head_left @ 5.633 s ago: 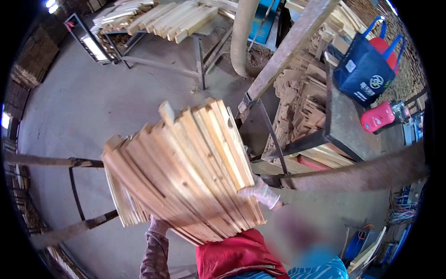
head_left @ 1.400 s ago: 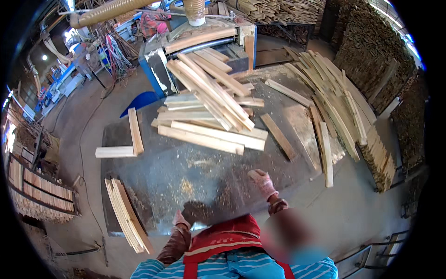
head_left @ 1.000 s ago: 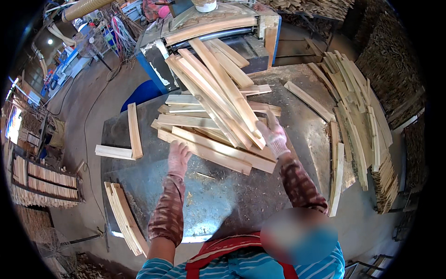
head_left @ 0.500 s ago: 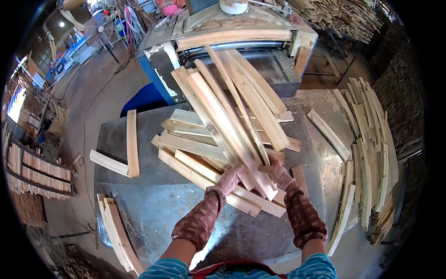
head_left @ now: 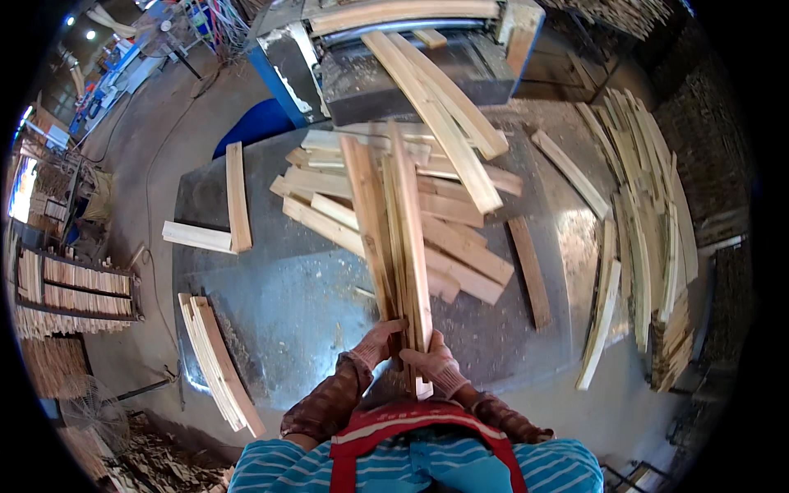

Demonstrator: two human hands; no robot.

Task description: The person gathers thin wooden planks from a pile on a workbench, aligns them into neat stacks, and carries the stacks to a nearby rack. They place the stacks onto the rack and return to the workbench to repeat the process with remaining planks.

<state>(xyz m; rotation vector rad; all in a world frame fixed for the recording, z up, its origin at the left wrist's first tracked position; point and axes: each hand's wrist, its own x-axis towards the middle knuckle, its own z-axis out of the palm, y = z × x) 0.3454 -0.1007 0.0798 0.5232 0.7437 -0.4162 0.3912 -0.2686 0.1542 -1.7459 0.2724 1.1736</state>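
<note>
Between my two gloved hands is a bundle of long wooden slats [head_left: 399, 238], held close to my body with the far ends pointing away over the table. My left hand [head_left: 380, 342] wraps the left side of the bundle near its lower end. On the opposite side my right hand [head_left: 436, 361] grips the same slats. Beyond them, a loose pile of wooden boards [head_left: 468, 255] lies crossed on the dark metal table [head_left: 288, 329]. Two longer boards [head_left: 444, 115] lean from the machine bed onto that pile.
A planer-like machine [head_left: 411, 74] stands at the table's far side. Stacked slats [head_left: 645, 222] line the right edge. More boards [head_left: 215, 361] lie at the near left, two others [head_left: 237, 197] farther up. A floor fan [head_left: 92, 407] stands at lower left.
My hands have drawn the slats off the pile toward my body and turned them from slanting to nearly straight ahead. The view has tipped downward.
</note>
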